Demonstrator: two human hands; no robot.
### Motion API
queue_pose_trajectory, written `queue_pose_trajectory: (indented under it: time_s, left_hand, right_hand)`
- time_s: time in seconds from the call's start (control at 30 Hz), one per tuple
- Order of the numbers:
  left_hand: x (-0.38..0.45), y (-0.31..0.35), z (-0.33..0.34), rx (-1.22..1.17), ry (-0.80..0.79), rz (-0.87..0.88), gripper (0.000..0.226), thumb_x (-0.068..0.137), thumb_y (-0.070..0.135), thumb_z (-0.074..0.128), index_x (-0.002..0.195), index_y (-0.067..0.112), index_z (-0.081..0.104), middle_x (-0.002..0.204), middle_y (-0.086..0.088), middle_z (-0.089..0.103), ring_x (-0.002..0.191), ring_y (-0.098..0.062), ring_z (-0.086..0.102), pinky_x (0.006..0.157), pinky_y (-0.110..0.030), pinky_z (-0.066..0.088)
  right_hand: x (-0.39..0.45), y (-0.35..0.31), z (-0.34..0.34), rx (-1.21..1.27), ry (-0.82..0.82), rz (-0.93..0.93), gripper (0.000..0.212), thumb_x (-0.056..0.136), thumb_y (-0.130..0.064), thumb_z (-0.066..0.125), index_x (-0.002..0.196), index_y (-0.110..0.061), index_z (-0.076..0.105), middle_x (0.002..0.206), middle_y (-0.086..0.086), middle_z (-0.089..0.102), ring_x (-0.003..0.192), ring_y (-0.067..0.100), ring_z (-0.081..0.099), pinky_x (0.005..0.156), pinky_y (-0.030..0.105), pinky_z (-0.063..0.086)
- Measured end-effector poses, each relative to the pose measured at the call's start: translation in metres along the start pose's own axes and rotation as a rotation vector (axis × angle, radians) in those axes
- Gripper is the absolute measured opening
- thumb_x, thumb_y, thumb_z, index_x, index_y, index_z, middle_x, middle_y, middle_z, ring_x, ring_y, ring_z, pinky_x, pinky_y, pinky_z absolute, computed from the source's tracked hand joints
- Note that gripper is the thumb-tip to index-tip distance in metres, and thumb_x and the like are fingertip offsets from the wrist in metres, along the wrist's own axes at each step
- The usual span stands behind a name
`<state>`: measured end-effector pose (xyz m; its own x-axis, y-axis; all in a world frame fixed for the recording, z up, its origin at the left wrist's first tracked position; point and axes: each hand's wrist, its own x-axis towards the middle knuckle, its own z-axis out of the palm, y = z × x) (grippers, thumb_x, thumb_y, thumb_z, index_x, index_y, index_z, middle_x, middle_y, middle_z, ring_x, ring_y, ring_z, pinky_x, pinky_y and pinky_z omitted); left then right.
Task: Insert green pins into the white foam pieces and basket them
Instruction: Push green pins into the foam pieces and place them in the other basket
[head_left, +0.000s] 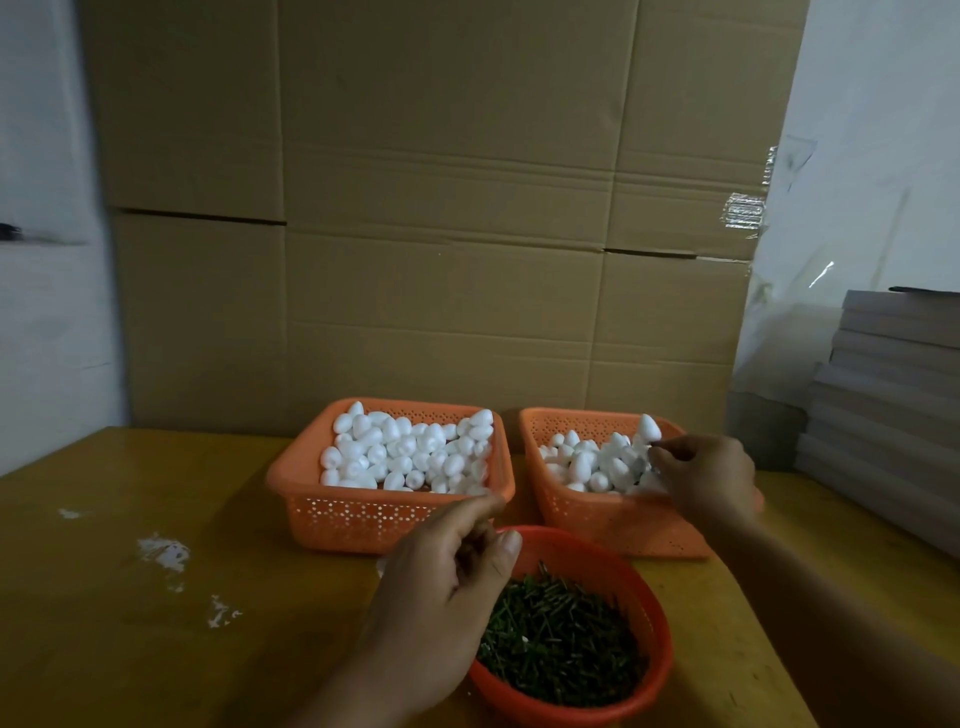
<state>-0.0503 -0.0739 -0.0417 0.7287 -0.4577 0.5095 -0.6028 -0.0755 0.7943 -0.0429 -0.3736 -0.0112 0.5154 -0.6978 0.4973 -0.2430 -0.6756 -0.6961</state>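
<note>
Right hand (706, 480) over right orange perforated plastic basket (613, 519), pinching white egg-shaped foam piece (648, 431). Left hand (447, 582), fingers loosely curled, above round red bowl (649, 675) of green pins (561, 639). Left orange basket (363, 514) full of foam.

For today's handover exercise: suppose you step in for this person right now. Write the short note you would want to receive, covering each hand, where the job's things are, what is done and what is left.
Left hand: over the near rim of the round orange bowl of green pins, fingers loosely curled; whether it holds a pin cannot be told.
Right hand: reaching into the right orange basket, fingertips among the white foam pieces there.
Left orange basket: fuller with foam pieces.
Done: cannot tell which pieces already carry pins; none show.
Left: pin a piece, basket it, repeat.
</note>
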Motion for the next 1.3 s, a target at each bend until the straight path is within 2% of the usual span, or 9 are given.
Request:
queue_pose_trajectory:
  time_s: [0.1, 0.27, 0.63, 0.73, 0.87, 0.97, 1.07, 1.2, 1.3]
  left_hand:
    - [0.001, 0.000, -0.002, 0.004, 0.000, -0.009, 0.033, 0.083, 0.060, 0.051, 0.116, 0.055, 0.052, 0.105, 0.026, 0.062, 0.104, 0.002, 0.060, 0.088, -0.019, 0.052]
    - [0.002, 0.000, -0.002, 0.008, 0.009, -0.014, 0.032, 0.082, 0.060, 0.051, 0.114, 0.056, 0.053, 0.105, 0.028, 0.061, 0.104, 0.005, 0.059, 0.086, -0.013, 0.049]
    - [0.004, 0.001, -0.004, 0.000, 0.038, -0.040, 0.049, 0.080, 0.060, 0.052, 0.126, 0.045, 0.058, 0.106, 0.029, 0.062, 0.104, 0.005, 0.060, 0.089, -0.019, 0.052]
    - [0.003, 0.002, -0.004, 0.008, 0.035, -0.045, 0.053, 0.079, 0.060, 0.052, 0.128, 0.042, 0.058, 0.106, 0.029, 0.062, 0.105, 0.006, 0.060, 0.090, -0.022, 0.053]
    - [0.003, 0.004, -0.004, 0.018, 0.034, -0.046, 0.054, 0.079, 0.060, 0.052, 0.128, 0.040, 0.060, 0.105, 0.029, 0.062, 0.104, 0.004, 0.061, 0.090, -0.025, 0.054]
    - [0.002, 0.004, -0.004, 0.028, 0.038, -0.057, 0.041, 0.084, 0.054, 0.057, 0.122, 0.040, 0.063, 0.105, 0.031, 0.062, 0.104, 0.006, 0.061, 0.091, -0.025, 0.054]
    - [0.002, 0.002, -0.003, 0.053, 0.034, -0.046, 0.021, 0.093, 0.037, 0.063, 0.114, 0.040, 0.065, 0.101, 0.026, 0.064, 0.101, 0.002, 0.063, 0.086, -0.025, 0.055]
    - [0.001, 0.000, -0.003, 0.073, 0.011, -0.027, 0.018, 0.094, 0.032, 0.065, 0.111, 0.038, 0.068, 0.098, 0.019, 0.067, 0.096, -0.005, 0.065, 0.081, -0.030, 0.057]
    - [0.002, -0.004, -0.003, 0.083, 0.004, -0.011, 0.017, 0.094, 0.029, 0.065, 0.109, 0.038, 0.068, 0.098, 0.022, 0.067, 0.097, -0.002, 0.065, 0.081, -0.027, 0.057]
  right_hand:
    - [0.007, -0.004, 0.006, -0.052, -0.046, -0.012, 0.012, 0.087, -0.016, 0.070, 0.091, -0.013, 0.081, 0.082, 0.009, 0.076, 0.072, 0.021, 0.064, 0.066, 0.033, 0.053]
    - [0.019, -0.008, 0.016, -0.123, -0.123, 0.061, 0.017, 0.086, -0.012, 0.064, 0.082, -0.003, 0.077, 0.079, 0.018, 0.073, 0.076, 0.032, 0.067, 0.073, 0.045, 0.059]
    - [0.032, -0.018, 0.022, -0.249, -0.233, 0.203, 0.032, 0.092, -0.021, 0.059, 0.062, -0.015, 0.052, 0.098, 0.021, 0.066, 0.102, 0.043, 0.063, 0.093, 0.053, 0.054]
    - [0.032, -0.019, 0.020, -0.264, -0.226, 0.215, 0.026, 0.091, -0.014, 0.057, 0.065, -0.013, 0.053, 0.095, 0.020, 0.066, 0.098, 0.039, 0.064, 0.087, 0.048, 0.056]
    - [0.026, -0.017, 0.016, -0.156, -0.098, 0.161, 0.029, 0.089, -0.007, 0.051, 0.060, -0.009, 0.057, 0.071, 0.013, 0.061, 0.061, 0.024, 0.052, 0.059, 0.031, 0.044]
    - [0.013, -0.023, 0.010, -0.065, -0.081, 0.029, 0.027, 0.091, -0.002, 0.050, 0.087, -0.009, 0.075, 0.090, 0.013, 0.074, 0.062, 0.021, 0.062, 0.060, 0.036, 0.056]
    - [-0.007, -0.035, -0.001, 0.087, -0.097, -0.010, 0.034, 0.094, -0.003, 0.051, 0.119, -0.012, 0.071, 0.115, 0.010, 0.073, 0.067, 0.014, 0.062, 0.069, 0.036, 0.056]
    - [-0.047, -0.051, -0.016, 0.215, -0.167, -0.082, 0.033, 0.094, -0.009, 0.057, 0.123, -0.017, 0.069, 0.108, -0.002, 0.073, 0.077, 0.001, 0.064, 0.065, 0.022, 0.049]
    - [-0.079, -0.060, -0.023, 0.237, -0.240, -0.161, 0.029, 0.093, -0.014, 0.062, 0.120, -0.023, 0.071, 0.098, -0.018, 0.068, 0.088, -0.010, 0.062, 0.071, 0.013, 0.044]
